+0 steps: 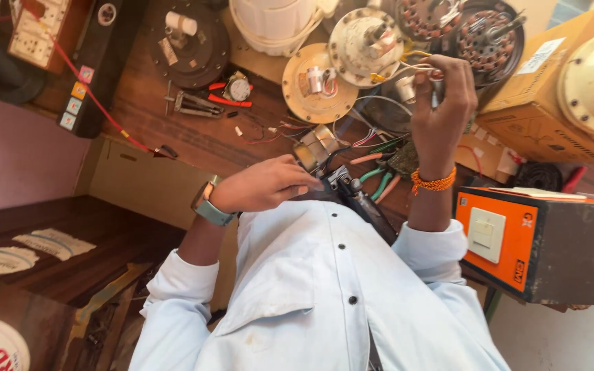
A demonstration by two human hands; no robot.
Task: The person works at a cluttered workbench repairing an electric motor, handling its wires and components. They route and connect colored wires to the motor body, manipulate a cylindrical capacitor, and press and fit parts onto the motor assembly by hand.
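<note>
My left hand [262, 185], with a watch on its wrist, is closed over the head of a black-handled tool [360, 200] just in front of my white shirt. A small metal part [313, 152] lies right beside its fingertips. My right hand [441, 103], an orange thread band at the wrist, is raised above the wooden bench [194, 134] and pinches a bunch of thin yellow and white wires [410, 63]. Those wires run toward a cream fan motor housing [366, 42].
The bench holds a cream disc [314, 86], copper-wound stators [479, 34], a black round plate [190, 41], red-handled pliers [232, 102] and green-handled pliers [379, 180]. A cardboard box [551, 89] and an orange box with a switch [537, 240] stand at right. A power strip [87, 69] is at left.
</note>
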